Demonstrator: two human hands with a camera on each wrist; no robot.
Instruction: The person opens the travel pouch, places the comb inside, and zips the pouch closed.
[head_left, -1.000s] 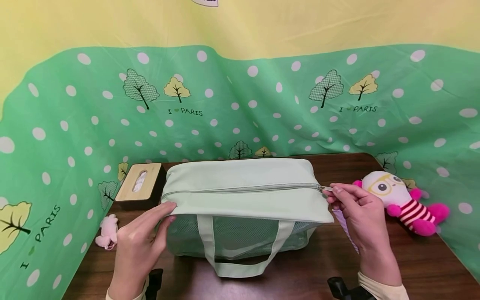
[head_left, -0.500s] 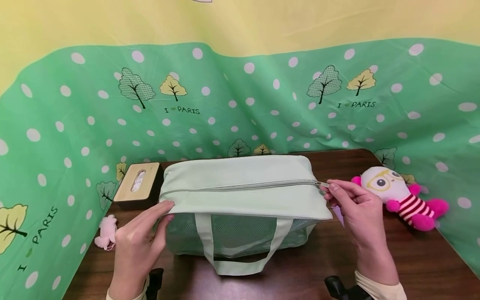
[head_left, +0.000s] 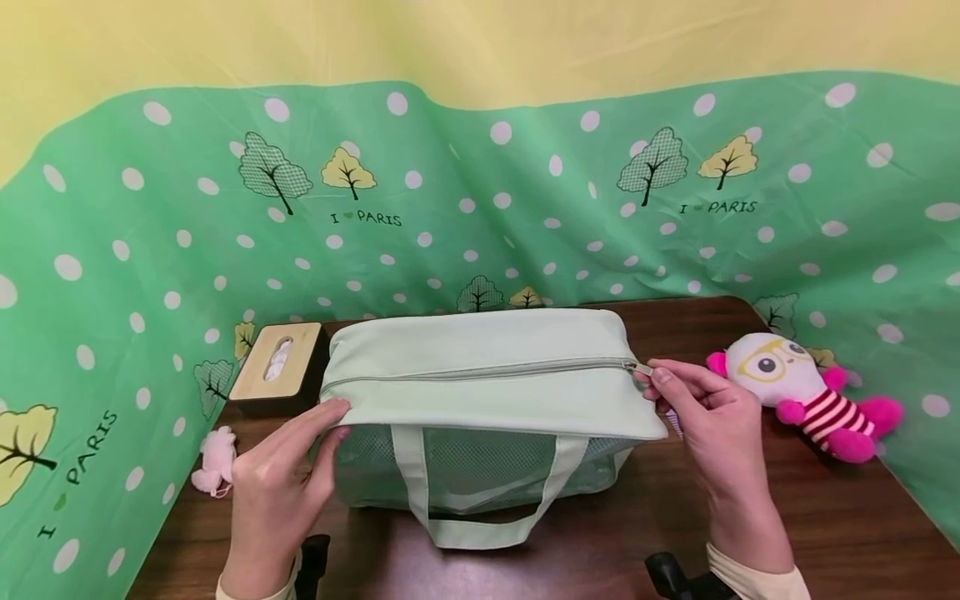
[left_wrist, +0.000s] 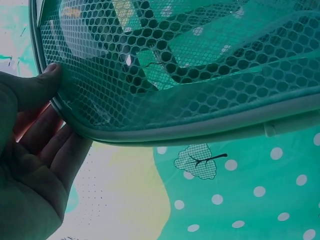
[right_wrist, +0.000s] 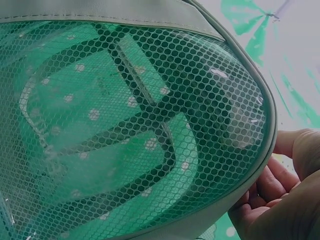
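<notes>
A pale green bag (head_left: 480,408) with mesh sides stands on the table, its two handles hanging at the front and back. The zipper (head_left: 480,372) runs along its top, and no gap shows between the teeth. My left hand (head_left: 277,483) grips the bag's front left top edge; in the left wrist view the thumb lies on the mesh side and the fingers sit behind the rim. At the right end, my right hand (head_left: 716,425) pinches the metal zipper pull (head_left: 640,367) between thumb and fingers. What lies inside the bag is hard to make out.
A tissue box (head_left: 277,367) with a wooden top stands left of the bag. A small pink plush toy (head_left: 215,461) lies by my left hand. To the right is a pink and white stuffed doll (head_left: 813,396). A polka-dot curtain (head_left: 480,192) hangs behind the table (head_left: 675,325).
My right hand has moved slightly left with the zipper pull. Less of a purple striped piece shows behind it. The left hand keeps its grip; the camera view has shifted a little.
</notes>
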